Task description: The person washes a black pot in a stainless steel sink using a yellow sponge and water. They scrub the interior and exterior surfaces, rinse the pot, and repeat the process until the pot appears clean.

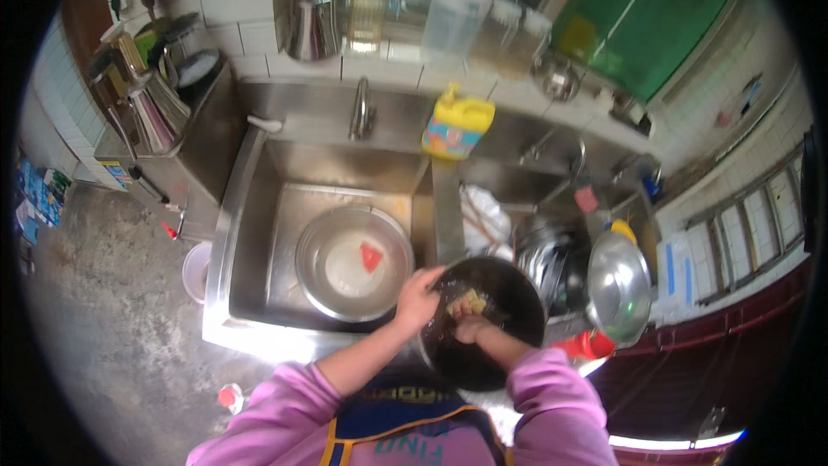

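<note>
A large round dark pan point(511, 310) is tilted in front of me, over the front of the sink divider. My left hand point(419, 298) grips its left rim. Inside the pan, my right hand point(471, 325) presses a yellowish scrubbing pad point(475, 301) against the bottom, where a few flecks of foam show. To the left, a stainless steel basin point(310, 278) sits in the left sink bowl with a red piece point(370, 257) in it, its exact kind unclear.
A yellow detergent jug point(458, 126) stands behind the divider, near a faucet point(362, 110). Dishes and dark cookware point(550, 252) fill the right sink bowl. A metal bowl point(619, 285) leans at the right edge above a red container point(592, 344). Steel kettles point(155, 110) crowd the left counter.
</note>
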`<state>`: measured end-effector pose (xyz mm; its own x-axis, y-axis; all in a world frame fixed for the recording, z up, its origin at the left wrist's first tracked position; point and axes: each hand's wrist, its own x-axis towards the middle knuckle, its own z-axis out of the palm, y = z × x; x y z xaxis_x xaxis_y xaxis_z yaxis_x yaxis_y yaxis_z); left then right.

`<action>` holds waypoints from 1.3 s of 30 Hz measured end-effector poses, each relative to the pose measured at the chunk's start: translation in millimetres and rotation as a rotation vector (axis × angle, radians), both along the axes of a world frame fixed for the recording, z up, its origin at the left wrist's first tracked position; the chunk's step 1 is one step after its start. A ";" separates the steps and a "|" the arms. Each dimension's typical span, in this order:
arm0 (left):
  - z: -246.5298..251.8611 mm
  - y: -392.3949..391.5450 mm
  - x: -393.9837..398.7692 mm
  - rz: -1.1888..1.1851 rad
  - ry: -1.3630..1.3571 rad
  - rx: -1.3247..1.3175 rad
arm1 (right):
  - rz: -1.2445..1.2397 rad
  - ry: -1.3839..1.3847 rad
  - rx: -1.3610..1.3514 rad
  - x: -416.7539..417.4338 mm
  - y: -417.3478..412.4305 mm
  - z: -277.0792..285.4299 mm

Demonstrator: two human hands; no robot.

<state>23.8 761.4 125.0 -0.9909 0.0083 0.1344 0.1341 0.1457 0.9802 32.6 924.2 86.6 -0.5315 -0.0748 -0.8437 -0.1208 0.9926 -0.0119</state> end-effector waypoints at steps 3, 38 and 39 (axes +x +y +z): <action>-14.5 -1.3 -0.1 -0.050 -0.095 0.014 | 0.380 0.264 -0.075 39.9 4.9 -51.5; 8.1 -0.8 -13.0 -0.072 -0.086 -0.025 | 0.660 0.431 0.003 -9.0 127.2 105.1; 6.0 2.8 -13.2 -0.065 -0.083 -0.020 | 0.483 0.237 -0.001 13.9 124.2 107.9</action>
